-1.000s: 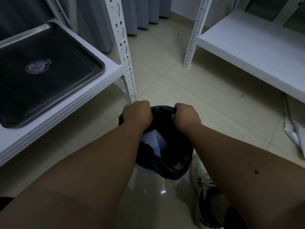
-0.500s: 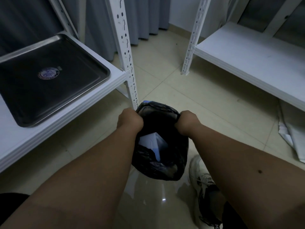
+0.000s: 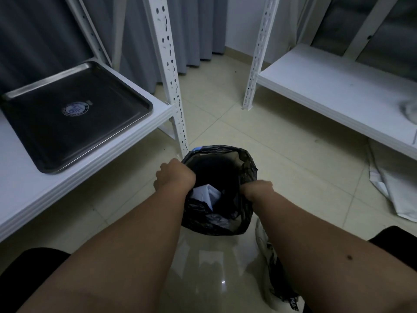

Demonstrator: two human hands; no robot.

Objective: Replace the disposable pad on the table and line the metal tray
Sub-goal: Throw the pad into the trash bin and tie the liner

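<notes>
Below, both hands clench the crinkled rim of a glossy black plastic bag [image 3: 220, 208], the left hand [image 3: 174, 177] on its left edge and the right hand [image 3: 257, 188] on its right, each grip closed on the thin film. Inside the bag lies crumpled white paper [image 3: 208, 194]. Left of the bag, the smooth rectangular metal tray [image 3: 74, 114] with rounded corners sits unlined on a white table [image 3: 27, 188].
</notes>
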